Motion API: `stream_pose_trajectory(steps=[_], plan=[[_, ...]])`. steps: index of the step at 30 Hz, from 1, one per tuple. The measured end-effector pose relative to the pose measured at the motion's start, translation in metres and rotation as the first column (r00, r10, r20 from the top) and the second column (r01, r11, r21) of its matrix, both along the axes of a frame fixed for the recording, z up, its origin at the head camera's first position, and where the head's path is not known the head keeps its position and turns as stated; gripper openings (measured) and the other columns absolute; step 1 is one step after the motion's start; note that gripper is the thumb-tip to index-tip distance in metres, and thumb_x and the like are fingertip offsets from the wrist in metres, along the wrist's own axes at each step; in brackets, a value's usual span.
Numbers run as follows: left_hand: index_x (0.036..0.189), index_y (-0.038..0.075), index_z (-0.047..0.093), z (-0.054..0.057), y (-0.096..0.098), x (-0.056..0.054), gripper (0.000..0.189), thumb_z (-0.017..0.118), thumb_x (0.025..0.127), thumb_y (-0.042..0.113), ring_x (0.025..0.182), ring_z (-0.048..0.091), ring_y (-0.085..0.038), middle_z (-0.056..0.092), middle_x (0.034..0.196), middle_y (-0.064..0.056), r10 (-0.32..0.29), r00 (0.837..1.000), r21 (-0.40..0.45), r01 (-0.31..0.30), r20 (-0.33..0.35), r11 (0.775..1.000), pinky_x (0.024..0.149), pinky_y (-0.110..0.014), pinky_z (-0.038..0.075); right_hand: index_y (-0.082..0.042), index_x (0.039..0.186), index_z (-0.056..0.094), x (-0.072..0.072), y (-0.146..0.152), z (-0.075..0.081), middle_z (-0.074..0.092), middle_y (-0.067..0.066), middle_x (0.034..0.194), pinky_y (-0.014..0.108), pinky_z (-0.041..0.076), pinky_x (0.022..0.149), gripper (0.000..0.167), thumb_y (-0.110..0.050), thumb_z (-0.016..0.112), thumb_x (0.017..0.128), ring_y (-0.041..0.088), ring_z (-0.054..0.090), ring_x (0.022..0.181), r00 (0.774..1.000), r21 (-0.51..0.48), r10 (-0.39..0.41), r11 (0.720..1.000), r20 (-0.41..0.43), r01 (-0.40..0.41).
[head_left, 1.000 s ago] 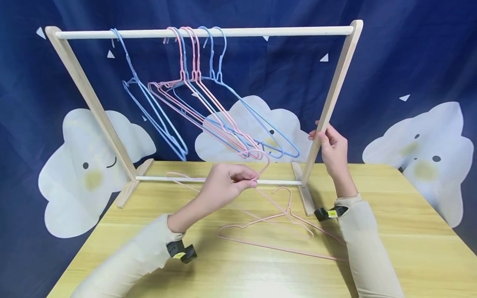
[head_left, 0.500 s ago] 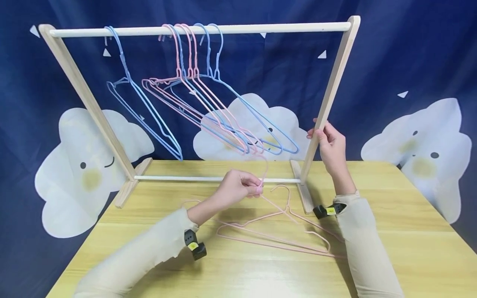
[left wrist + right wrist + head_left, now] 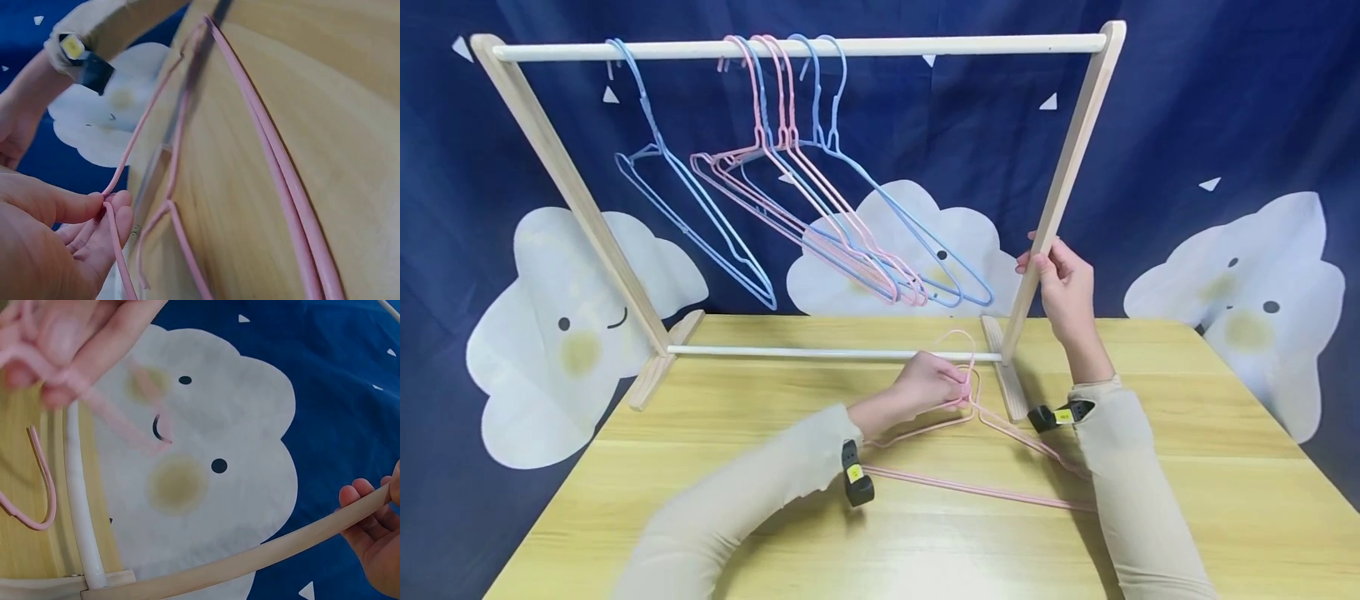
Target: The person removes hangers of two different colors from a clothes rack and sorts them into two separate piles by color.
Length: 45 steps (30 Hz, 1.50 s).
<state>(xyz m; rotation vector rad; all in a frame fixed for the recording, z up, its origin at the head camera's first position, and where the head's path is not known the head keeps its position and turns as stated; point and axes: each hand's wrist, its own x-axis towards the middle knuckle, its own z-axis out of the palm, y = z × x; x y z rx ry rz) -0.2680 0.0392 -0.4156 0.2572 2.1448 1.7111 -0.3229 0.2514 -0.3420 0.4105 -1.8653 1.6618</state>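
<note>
Pink hanger [image 3: 140, 122] in left hand [image 3: 927, 386], lower and farther right than before.

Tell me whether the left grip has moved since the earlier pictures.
Yes: in the head view, the left grip has moved rightward and lower, closer to the rack's right-hand foot.

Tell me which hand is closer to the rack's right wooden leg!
The right. The right hand grips the right wooden leg partway up; the left hand is apart from it, lower and to its left, pinching a pink hanger.
</note>
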Motion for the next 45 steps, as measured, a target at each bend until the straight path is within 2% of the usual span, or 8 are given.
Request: stream_pose_trajectory(steps=[4,11,15,21,24,30,37,45], plan=[[0.097,-0.005,0.076,-0.012,0.012,-0.006,0.011,0.075,0.085,-0.004,0.069,0.074,-0.017,0.078,0.085,-0.013,-0.015,0.997,-0.136,0.005,-0.070,0.991,0.064,-0.022,0.061,-0.003,0.119,0.068,-0.001,-0.001,0.000,0.070,-0.004,0.080,0.019,0.053,0.085,0.020,-0.007,0.058,0.103,0.009,0.068,0.077,1.000,0.003,-0.023,1.000,-0.007,0.023],[0.088,0.010,0.081,-0.024,0.012,-0.013,0.008,0.084,0.081,0.012,0.083,0.068,-0.010,0.080,0.089,0.000,-0.085,0.967,-0.402,-0.020,-0.242,0.916,0.098,-0.033,0.052,-0.003,0.121,0.068,-0.002,-0.003,0.001,0.070,-0.004,0.082,0.019,0.053,0.086,0.022,-0.010,0.058,0.103,0.010,0.069,0.079,1.000,0.005,-0.018,1.000,-0.010,0.018],[0.088,0.009,0.081,-0.023,0.012,-0.012,0.007,0.083,0.082,0.011,0.078,0.068,-0.009,0.080,0.087,-0.001,-0.096,0.972,-0.389,0.004,-0.217,0.921,0.104,-0.037,0.051,-0.003,0.121,0.068,-0.001,-0.003,0.000,0.070,-0.005,0.081,0.019,0.053,0.085,0.022,-0.010,0.057,0.103,0.010,0.069,0.078,0.999,0.009,-0.040,0.999,-0.011,0.040],[0.083,-0.001,0.079,-0.004,0.016,-0.007,0.013,0.068,0.081,-0.008,0.058,0.064,-0.011,0.079,0.086,-0.007,-0.016,0.997,-0.203,0.000,-0.076,0.979,0.060,-0.020,0.054,-0.003,0.121,0.068,-0.001,-0.004,0.002,0.070,-0.004,0.081,0.019,0.053,0.085,0.022,-0.003,0.055,0.103,0.010,0.069,0.078,0.999,0.008,-0.035,0.999,-0.021,0.036],[0.073,-0.002,0.076,0.001,0.019,-0.004,0.015,0.065,0.079,-0.010,0.065,0.066,-0.013,0.078,0.088,-0.007,0.010,0.999,-0.193,-0.017,-0.039,0.981,0.056,-0.017,0.051,-0.003,0.121,0.068,-0.001,-0.004,0.003,0.070,-0.005,0.081,0.018,0.053,0.086,0.022,-0.003,0.055,0.103,0.009,0.068,0.079,0.999,0.006,-0.033,0.999,-0.025,0.034],[0.081,0.012,0.082,-0.016,0.019,-0.001,0.005,0.079,0.081,0.007,0.090,0.068,-0.011,0.080,0.091,0.003,-0.037,0.987,-0.449,-0.037,-0.155,0.893,0.086,-0.024,0.054,-0.002,0.123,0.067,0.000,-0.007,0.003,0.070,-0.005,0.082,0.017,0.053,0.087,0.022,-0.008,0.057,0.103,0.009,0.069,0.080,1.000,0.003,-0.022,1.000,0.003,0.022],[0.079,0.013,0.081,-0.026,0.011,0.000,0.013,0.091,0.073,0.019,0.064,0.062,-0.004,0.077,0.073,0.004,-0.069,0.979,-0.408,-0.016,-0.193,0.913,0.066,-0.017,0.052,-0.003,0.122,0.067,0.000,-0.009,0.002,0.070,-0.005,0.082,0.018,0.053,0.087,0.022,-0.008,0.057,0.104,0.010,0.069,0.080,1.000,0.001,-0.022,1.000,-0.003,0.022],[0.072,0.018,0.078,-0.020,-0.002,0.010,0.015,0.093,0.068,0.019,0.068,0.058,-0.002,0.073,0.068,0.012,-0.242,0.922,-0.559,0.034,-0.303,0.828,0.070,-0.016,0.047,-0.004,0.122,0.068,0.001,-0.006,0.000,0.071,-0.003,0.082,0.018,0.053,0.088,0.022,-0.009,0.057,0.104,0.010,0.069,0.079,1.000,-0.013,-0.026,1.000,0.003,0.026]])
